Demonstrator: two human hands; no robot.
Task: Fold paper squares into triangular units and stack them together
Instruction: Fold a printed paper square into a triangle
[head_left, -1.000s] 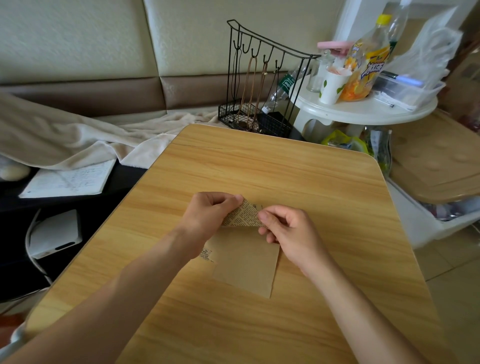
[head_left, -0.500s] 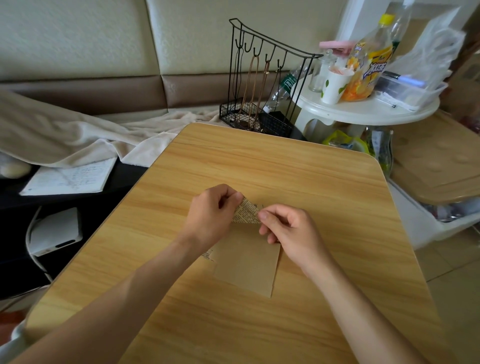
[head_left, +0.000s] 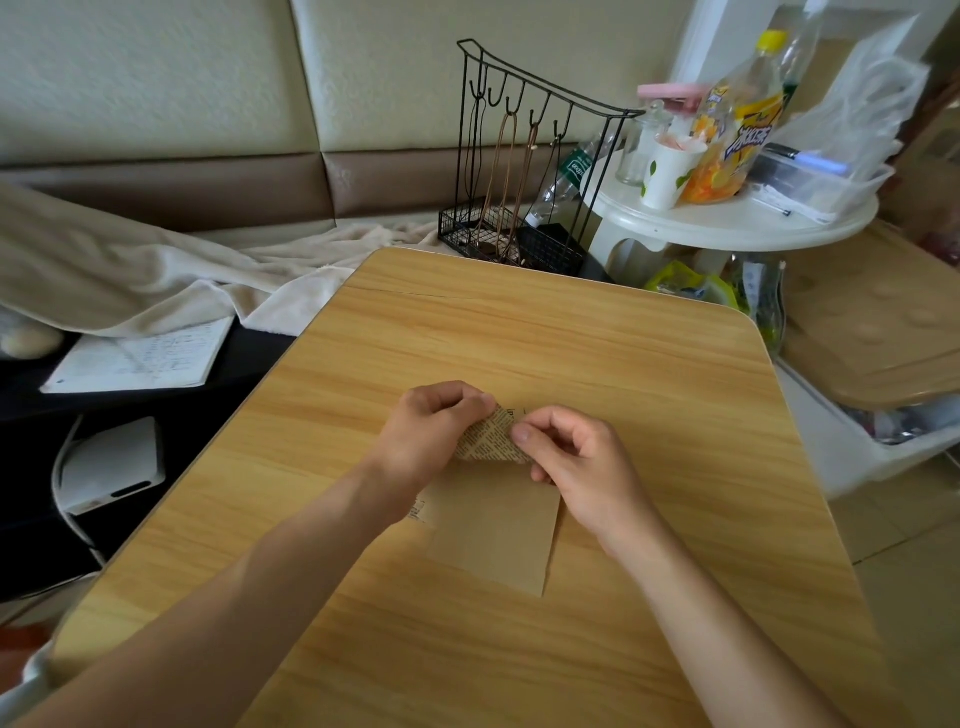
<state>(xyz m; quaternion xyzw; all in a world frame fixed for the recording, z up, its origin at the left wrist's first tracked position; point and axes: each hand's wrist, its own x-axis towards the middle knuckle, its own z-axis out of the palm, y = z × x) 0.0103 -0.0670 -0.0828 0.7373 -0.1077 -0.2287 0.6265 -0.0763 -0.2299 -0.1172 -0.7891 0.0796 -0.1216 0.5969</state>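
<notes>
A brown paper square (head_left: 493, 525) lies on the wooden table (head_left: 623, 374), plain side up. Its far corner is turned back towards me, so a small triangle of newsprint pattern (head_left: 491, 441) shows. My left hand (head_left: 431, 441) pinches the left edge of that flap with thumb and forefinger. My right hand (head_left: 576, 457) pinches the flap's right edge, fingers curled over it. A strip of print peeks out at the sheet's left corner (head_left: 418, 512), beside my left wrist.
Behind the table stands a black wire rack (head_left: 524, 171). A round white side table (head_left: 737, 218) at the back right carries a cup, a juice bottle and a plastic bin. A cream blanket (head_left: 130, 275) and a notebook (head_left: 140, 358) lie to the left.
My left hand has slid a little right and curled tighter on the flap. The folded-back corner looks slightly larger and more pressed down. My right hand has barely moved.
</notes>
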